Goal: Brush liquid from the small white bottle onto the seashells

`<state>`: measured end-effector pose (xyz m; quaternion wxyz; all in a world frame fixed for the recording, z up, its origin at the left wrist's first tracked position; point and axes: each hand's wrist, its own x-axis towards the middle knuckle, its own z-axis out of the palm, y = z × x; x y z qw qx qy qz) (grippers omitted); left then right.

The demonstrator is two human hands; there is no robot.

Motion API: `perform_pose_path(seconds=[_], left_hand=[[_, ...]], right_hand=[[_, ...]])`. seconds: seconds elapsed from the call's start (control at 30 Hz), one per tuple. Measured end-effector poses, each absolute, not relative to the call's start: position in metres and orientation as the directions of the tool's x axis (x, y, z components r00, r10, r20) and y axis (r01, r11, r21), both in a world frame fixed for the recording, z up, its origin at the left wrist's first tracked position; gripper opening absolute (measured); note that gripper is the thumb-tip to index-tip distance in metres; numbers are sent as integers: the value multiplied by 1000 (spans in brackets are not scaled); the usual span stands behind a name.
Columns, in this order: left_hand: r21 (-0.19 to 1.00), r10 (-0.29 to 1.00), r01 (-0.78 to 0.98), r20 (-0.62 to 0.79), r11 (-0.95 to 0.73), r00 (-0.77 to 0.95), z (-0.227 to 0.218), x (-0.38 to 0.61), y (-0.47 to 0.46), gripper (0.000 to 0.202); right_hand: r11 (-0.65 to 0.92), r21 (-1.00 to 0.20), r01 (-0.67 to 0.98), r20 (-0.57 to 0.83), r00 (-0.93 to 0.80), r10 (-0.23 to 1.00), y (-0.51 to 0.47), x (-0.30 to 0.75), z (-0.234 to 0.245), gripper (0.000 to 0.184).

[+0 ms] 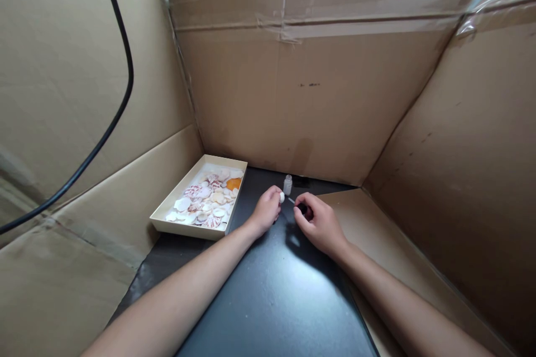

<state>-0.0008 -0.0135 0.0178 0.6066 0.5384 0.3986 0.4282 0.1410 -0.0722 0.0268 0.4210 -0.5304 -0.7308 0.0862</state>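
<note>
My left hand (267,211) pinches a small white piece, apparently a shell (282,197), between thumb and fingers. Close on its right, my right hand (320,222) is closed round a small brush (292,201) with a dark handle. The brush's pale tip points left toward the shell; whether the two touch, I cannot tell. Just behind both hands a small clear bottle (287,185) with whitish contents stands upright and uncapped on the dark table (268,295). Left of my left hand lies a shallow cream tray (184,229) of many scallop shells (209,201), one of them orange.
Cardboard walls (268,100) enclose the table at the back, left and right. A flat cardboard sheet (355,212) lies along the right side, under my right forearm. A black cable (125,67) hangs in a curve at the left.
</note>
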Motion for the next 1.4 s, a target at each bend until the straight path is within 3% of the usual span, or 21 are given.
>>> perform_pose_path(seconds=[0.63,1.07,1.2,1.4], left_hand=[[994,965,-101,-12,40,263,17,2,-13,13],[988,966,-153,22,18,258,17,-1,-11,7],[984,965,-179,26,23,263,18,-2,-11,12],[983,965,-181,25,23,259,19,-2,-11,11]], right_hand=[[482,-560,674,572,-106,813,-74,142,28,5],[393,-561,728,533,-45,845,-71,144,27,6],[456,-563,689,567,-80,820,-71,144,27,10],[416,-574,705,540,-56,840,-70,143,26,7]])
